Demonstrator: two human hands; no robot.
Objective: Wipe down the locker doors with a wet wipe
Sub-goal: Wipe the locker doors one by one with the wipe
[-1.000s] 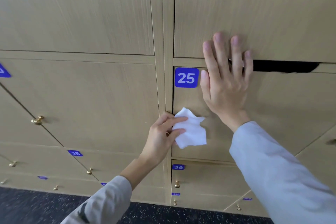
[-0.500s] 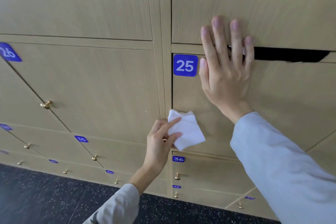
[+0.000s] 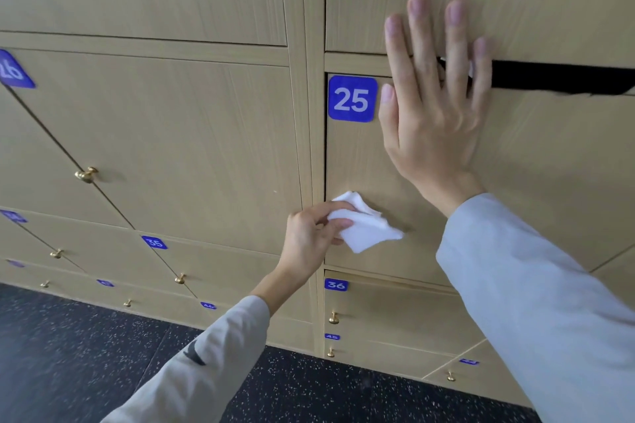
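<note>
A wall of light wooden locker doors fills the head view. The door marked 25 (image 3: 536, 175) is slightly ajar, with a dark gap along its top edge. My right hand (image 3: 433, 113) lies flat on this door, fingers straight, their tips reaching over the gap onto the door above. My left hand (image 3: 311, 239) pinches a crumpled white wet wipe (image 3: 366, 225) and holds it against the lower left part of door 25, near the hinge-side edge.
Door 26 (image 3: 154, 148) with a brass knob (image 3: 86, 174) is to the left. Doors 35 (image 3: 220, 271) and 36 (image 3: 388, 312) lie below, each with small brass knobs. A dark speckled floor (image 3: 86, 354) runs along the bottom.
The wipe in my left hand has slid a little to the right along the bottom of door 25. My right hand stays pressed flat on the door. The view has shifted slightly.
</note>
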